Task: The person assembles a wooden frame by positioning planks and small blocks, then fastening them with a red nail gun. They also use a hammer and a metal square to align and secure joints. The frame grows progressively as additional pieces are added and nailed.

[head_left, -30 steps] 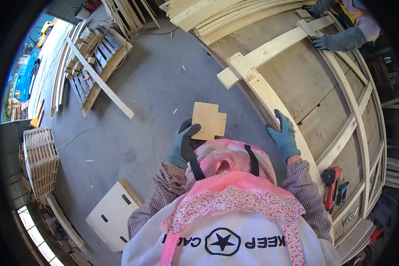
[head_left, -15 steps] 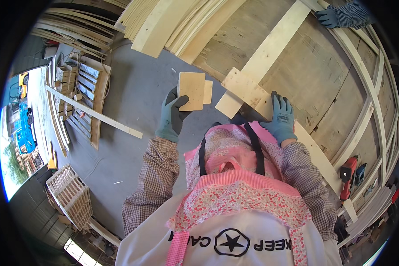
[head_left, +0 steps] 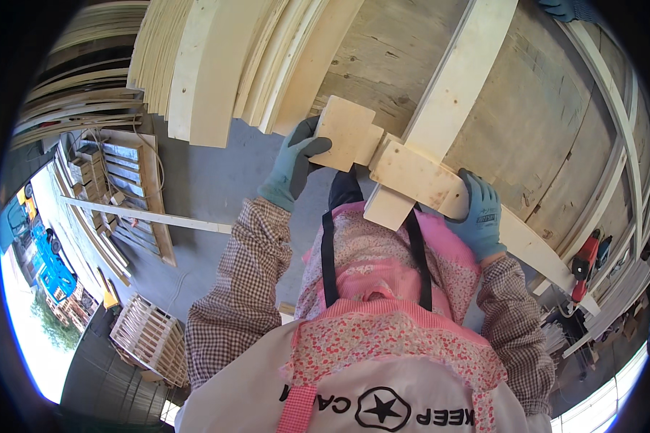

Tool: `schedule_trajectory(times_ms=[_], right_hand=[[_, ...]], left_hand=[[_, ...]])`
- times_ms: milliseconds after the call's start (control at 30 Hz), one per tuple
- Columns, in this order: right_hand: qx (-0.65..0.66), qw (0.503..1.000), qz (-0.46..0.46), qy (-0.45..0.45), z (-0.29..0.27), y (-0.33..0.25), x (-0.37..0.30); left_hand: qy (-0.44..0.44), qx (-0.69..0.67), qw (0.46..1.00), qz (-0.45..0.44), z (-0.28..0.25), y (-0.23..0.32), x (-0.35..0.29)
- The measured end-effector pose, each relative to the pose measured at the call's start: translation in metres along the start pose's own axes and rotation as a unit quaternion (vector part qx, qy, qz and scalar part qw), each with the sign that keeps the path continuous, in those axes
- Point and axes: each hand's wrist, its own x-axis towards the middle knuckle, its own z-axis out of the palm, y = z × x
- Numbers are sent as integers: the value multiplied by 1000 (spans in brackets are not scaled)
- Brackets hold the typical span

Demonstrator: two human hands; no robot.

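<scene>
My left hand [head_left: 297, 160], in a blue-grey coated glove, is closed around a short, flat wooden piece [head_left: 345, 130]. A smaller wooden block [head_left: 369, 144] sticks out past that piece's right edge, close to a rectangular wooden block [head_left: 412, 173] lying across a long pale plank [head_left: 461, 79]. The near end of the plank [head_left: 388, 208] juts out below the block toward my apron. My right hand [head_left: 478, 215], gloved alike, grips the block's right end, fingers over its far side and thumb hidden.
Long boards are stacked at the far left of the plywood-topped table [head_left: 513, 108]. A slatted wooden frame lies along its right, with a red nail gun [head_left: 585, 265]. Another person's gloved hand [head_left: 560, 9] shows at top right. Pallets [head_left: 133, 195] stand on the floor at left.
My left hand has moved right with its wooden piece, up close to the block on the plank. My right hand stays on that block's end. The view has shifted.
</scene>
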Motion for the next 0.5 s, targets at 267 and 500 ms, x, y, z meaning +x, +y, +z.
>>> schedule_trajectory(times_ms=[267, 500], right_hand=[[-17, 1000, 13, -6, 0, 2, 2], [-20, 1000, 15, 0, -1, 1, 4]], left_hand=[[-51, 33, 997, -46, 6, 4, 22], [-56, -48, 996, -48, 18, -20, 13]])
